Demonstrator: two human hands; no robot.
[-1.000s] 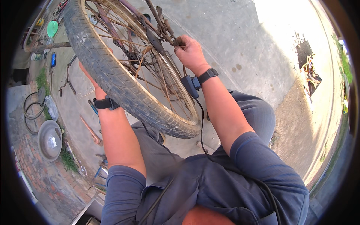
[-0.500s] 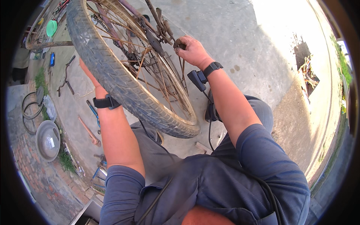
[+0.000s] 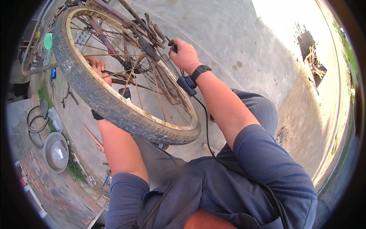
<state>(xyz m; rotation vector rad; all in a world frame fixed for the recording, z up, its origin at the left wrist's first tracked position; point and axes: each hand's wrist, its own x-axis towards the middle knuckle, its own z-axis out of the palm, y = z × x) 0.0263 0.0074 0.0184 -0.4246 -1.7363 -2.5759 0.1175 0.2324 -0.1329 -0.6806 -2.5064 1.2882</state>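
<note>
Head view: the right hand (image 3: 185,54) is seen at upper centre, its forearm stretched up from the lower right, fingers closed around a small dark tool (image 3: 172,44) at the wheel hub. The left hand (image 3: 98,68) is reached behind the tyre (image 3: 103,100) at upper left, partly hidden by spokes; its grip cannot be told. The bicycle wheel (image 3: 152,95) fills the upper left, its long axis run from upper left to lower centre. Compared with half a second earlier, the wheel is shown lower and the right hand further left.

One bicycle wheel (image 3: 114,107), two hands, one metal basin (image 3: 56,152), two wristbands
</note>
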